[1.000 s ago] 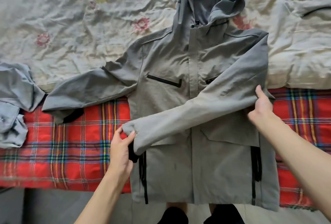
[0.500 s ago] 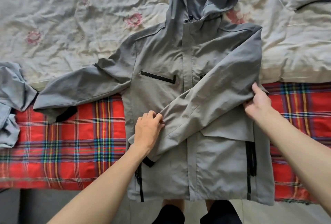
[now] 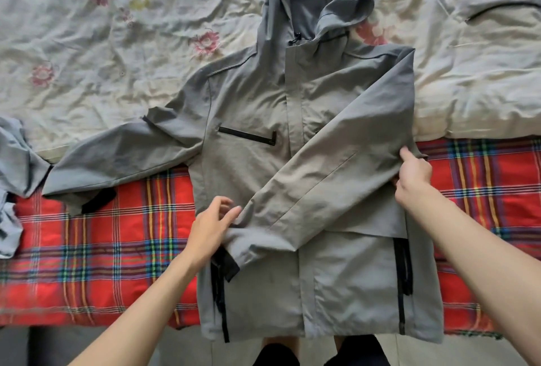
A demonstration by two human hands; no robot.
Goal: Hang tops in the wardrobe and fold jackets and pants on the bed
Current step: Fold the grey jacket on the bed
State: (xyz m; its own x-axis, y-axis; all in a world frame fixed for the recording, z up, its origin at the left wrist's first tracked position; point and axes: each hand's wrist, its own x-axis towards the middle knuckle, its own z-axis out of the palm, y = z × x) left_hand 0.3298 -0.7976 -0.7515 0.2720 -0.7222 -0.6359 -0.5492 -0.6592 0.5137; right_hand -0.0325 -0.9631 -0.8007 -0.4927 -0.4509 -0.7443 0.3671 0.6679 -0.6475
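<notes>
- A crumpled pale-blue garment lies at the far left of the bed, partly on the red plaid blanket and partly against the floral quilt.
- The grey jacket's spread sleeve reaches out to the left. It crosses the quilt's edge and its end rests on the blanket.
- The left hand pinched the cuff out beyond the jacket's side a second ago and has since let go. Its fingers are now loosely spread, with the fingertips touching the sleeve's end.
- The cuff now lies on the jacket front, just beside the dark zip of the lower pocket, where it already lay half a second ago.
- The jacket lies face up and zipped in the middle of the bed. Its long axis runs straight away from the person.
- The hood points to the far side, on the quilt. The hem lies at the bed's near edge and hangs slightly over it.
- The folded sleeve crosses the front diagonally, from the shoulder at upper right down to the lower left.
- The right hand still pinches the fold at the jacket's right edge, as in both earlier frames. The thumb presses on top of the cloth and the fingers are curled beneath.
</notes>
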